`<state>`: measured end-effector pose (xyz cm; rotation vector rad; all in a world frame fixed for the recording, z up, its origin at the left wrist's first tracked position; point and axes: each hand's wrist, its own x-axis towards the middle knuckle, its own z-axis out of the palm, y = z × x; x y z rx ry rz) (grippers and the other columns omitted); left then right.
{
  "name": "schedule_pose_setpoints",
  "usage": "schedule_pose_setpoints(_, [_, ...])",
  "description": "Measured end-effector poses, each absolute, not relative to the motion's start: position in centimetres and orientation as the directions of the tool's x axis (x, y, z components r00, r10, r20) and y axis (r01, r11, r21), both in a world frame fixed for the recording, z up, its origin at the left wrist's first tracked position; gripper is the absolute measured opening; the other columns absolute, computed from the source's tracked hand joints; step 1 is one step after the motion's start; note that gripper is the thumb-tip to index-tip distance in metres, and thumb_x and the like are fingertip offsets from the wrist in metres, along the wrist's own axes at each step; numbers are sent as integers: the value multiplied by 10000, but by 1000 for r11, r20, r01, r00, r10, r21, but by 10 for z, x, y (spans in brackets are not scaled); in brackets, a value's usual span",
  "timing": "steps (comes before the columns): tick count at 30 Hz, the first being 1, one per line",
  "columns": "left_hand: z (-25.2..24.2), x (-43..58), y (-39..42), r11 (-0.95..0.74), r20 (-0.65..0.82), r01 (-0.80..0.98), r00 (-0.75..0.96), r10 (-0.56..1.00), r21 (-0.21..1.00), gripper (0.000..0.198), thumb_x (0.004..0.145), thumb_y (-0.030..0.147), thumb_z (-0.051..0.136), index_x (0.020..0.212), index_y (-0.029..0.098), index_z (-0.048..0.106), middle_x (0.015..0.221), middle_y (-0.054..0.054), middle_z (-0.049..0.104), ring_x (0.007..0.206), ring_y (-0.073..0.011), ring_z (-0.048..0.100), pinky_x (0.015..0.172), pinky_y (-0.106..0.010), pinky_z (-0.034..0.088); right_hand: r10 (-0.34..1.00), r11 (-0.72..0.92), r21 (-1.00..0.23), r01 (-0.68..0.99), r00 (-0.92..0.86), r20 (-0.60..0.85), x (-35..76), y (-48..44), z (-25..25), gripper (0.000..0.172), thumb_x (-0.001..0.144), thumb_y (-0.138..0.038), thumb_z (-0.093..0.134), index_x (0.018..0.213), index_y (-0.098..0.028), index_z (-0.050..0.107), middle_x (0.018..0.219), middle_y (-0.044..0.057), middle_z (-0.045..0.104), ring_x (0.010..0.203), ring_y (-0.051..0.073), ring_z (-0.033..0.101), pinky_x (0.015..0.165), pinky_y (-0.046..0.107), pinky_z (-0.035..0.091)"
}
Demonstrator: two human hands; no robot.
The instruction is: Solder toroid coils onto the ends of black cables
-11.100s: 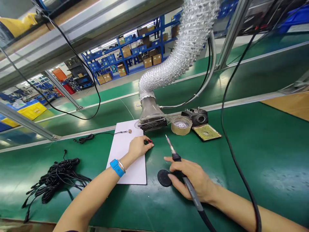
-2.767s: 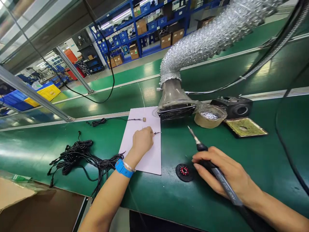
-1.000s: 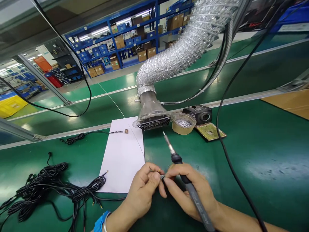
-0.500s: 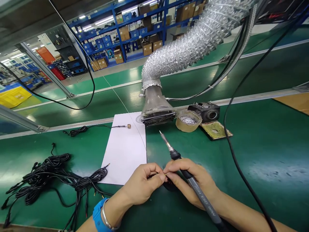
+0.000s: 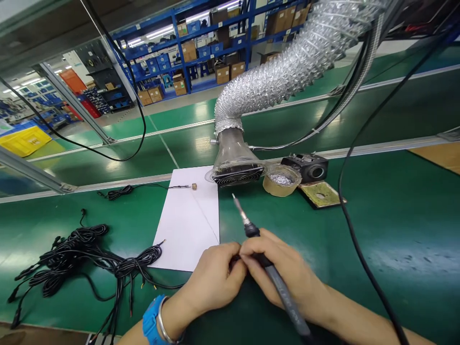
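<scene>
My right hand (image 5: 283, 273) is closed round a soldering iron (image 5: 283, 287), its bare metal tip pointing up and away over the bench. The thumb and forefinger of the same hand pinch together against my left hand's fingertips. My left hand (image 5: 219, 275) is closed, its fingers curled round the end of a black cable, which is mostly hidden by the fingers. A white sheet (image 5: 189, 215) lies just beyond my left hand. On it rests a small brass-coloured piece (image 5: 194, 186) with a thin lead. Coiled black cables (image 5: 138, 261) with bared wire ends lie to the left.
A fume hood (image 5: 235, 163) on a silver flexible duct (image 5: 280, 93) hangs above the bench beyond my hands. Behind the iron tip stand a round tub (image 5: 280, 189) of silvery shavings, a black iron holder (image 5: 309, 166) and a yellowish sponge tray (image 5: 321, 194). A black cord (image 5: 354, 230) hangs at the right.
My hands have drawn closer together, and my left fingers have curled further, hiding the small wires that showed between the fingertips. The soldering iron has shifted slightly left.
</scene>
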<state>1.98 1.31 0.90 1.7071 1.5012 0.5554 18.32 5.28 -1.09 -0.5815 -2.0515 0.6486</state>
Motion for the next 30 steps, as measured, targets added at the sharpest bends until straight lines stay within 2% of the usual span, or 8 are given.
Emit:
schedule_pose_setpoints(5, [10, 11, 19, 62, -239, 573, 240, 941, 817, 167, 884, 283, 533, 869, 176, 660, 813, -20, 609, 684, -139, 500, 595, -237, 346, 631, 671, -735, 99, -596, 496, 203, 69, -17, 152, 896, -88, 498, 959, -227, 505, 774, -4, 589, 667, 117, 541, 595, 228, 462])
schedule_pose_setpoints(10, [3, 7, 20, 225, -351, 399, 277, 894, 889, 242, 900, 364, 525, 871, 147, 629, 700, 12, 538, 604, -105, 427, 561, -221, 325, 512, 767, -642, 21, -623, 591, 203, 75, -21, 192, 904, -74, 497, 1014, -228, 531, 730, -8, 628, 638, 123, 537, 571, 235, 440])
schedule_pose_setpoints(15, [-1, 10, 22, 260, -331, 284, 243, 912, 923, 245, 897, 342, 519, 789, 136, 594, 661, 7, 550, 653, -117, 493, 649, -235, 373, 463, 841, -539, 50, -583, 668, 201, 73, -21, 252, 882, -45, 490, 1043, -229, 550, 692, -9, 636, 574, 126, 499, 533, 242, 414])
schedule_pose_setpoints(19, [-4, 11, 22, 266, -323, 253, 221, 920, 930, 207, 883, 303, 538, 756, 144, 579, 646, 18, 542, 629, -105, 470, 624, -225, 355, 478, 866, -474, 158, -535, 696, 198, 66, -19, 250, 859, -42, 489, 1007, -229, 561, 607, -26, 577, 518, 129, 448, 506, 256, 379])
schedule_pose_setpoints(27, [-7, 7, 22, 268, -353, 297, 284, 892, 916, 218, 919, 323, 506, 820, 149, 590, 686, -5, 597, 682, -126, 538, 672, -238, 395, 491, 860, -468, 202, -576, 654, 195, 59, -20, 232, 867, -45, 445, 993, -199, 564, 650, 1, 538, 582, 148, 435, 546, 277, 404])
schedule_pose_setpoints(30, [-11, 6, 23, 270, -353, 311, 254, 900, 911, 224, 910, 332, 515, 810, 146, 589, 656, -3, 591, 659, -123, 527, 664, -236, 384, 538, 836, -499, 229, -525, 660, 202, 58, -10, 253, 880, -66, 457, 1028, -217, 595, 661, 2, 565, 595, 152, 483, 554, 285, 431])
